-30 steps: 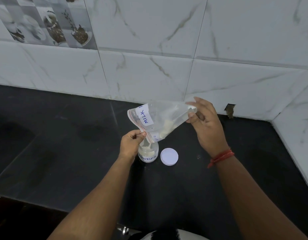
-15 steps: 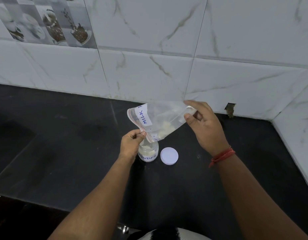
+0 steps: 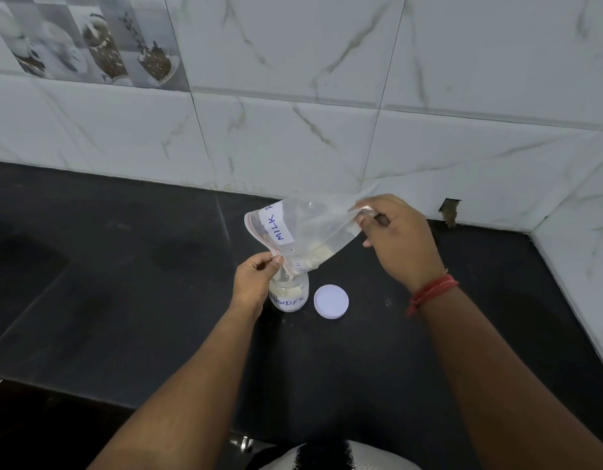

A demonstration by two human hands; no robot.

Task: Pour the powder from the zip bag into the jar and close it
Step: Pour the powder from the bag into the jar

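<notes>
A clear zip bag [image 3: 313, 228] with a white label reading "MILK" hangs tilted over a small glass jar [image 3: 289, 295] labelled "POWDER" on the black counter [image 3: 123, 300]. My left hand [image 3: 256, 279] pinches the bag's red-striped mouth just above the jar's opening. My right hand [image 3: 398, 239] holds the bag's raised bottom corner up and to the right. Pale powder lumps sit low in the bag near its mouth, and powder lies inside the jar. The jar's white round lid [image 3: 331, 301] lies flat on the counter just right of the jar.
White marbled wall tiles [image 3: 293, 130] rise behind the counter and along its right side. A small dark hole [image 3: 449, 210] shows at the wall's base on the right. The counter's front edge runs below my forearms.
My right hand has shifted its hold on the bag's corner slightly. More powder has slid toward the bag's mouth and into the jar. My left hand has stayed in place.
</notes>
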